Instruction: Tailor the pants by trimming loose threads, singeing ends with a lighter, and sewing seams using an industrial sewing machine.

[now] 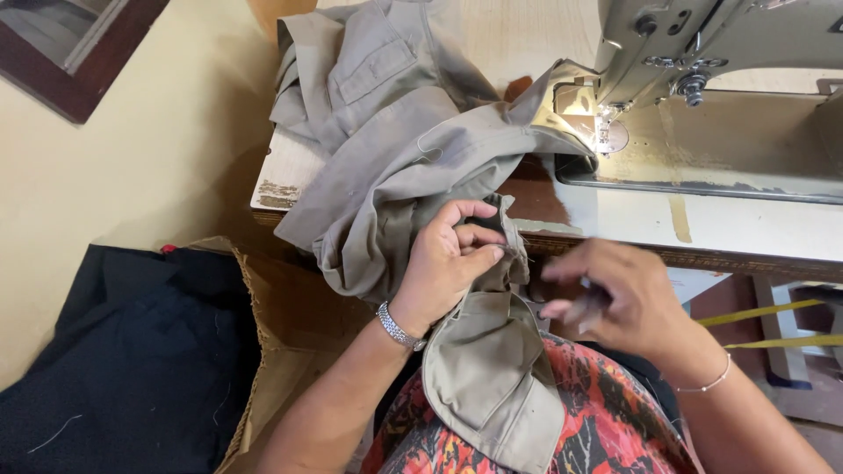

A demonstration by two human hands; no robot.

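Left hand pinched shut on the khaki garment at counter edge, right hand blurred beside that grip, closed on something small and unidentifiable, likely to snag the fold if rushed.

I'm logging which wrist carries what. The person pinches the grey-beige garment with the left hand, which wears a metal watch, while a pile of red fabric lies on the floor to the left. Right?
Not quite: the pile of fabric on the floor is dark navy, not red, as the head view shows. The rest holds: the left hand pinches the grey-beige garment and wears a metal watch.
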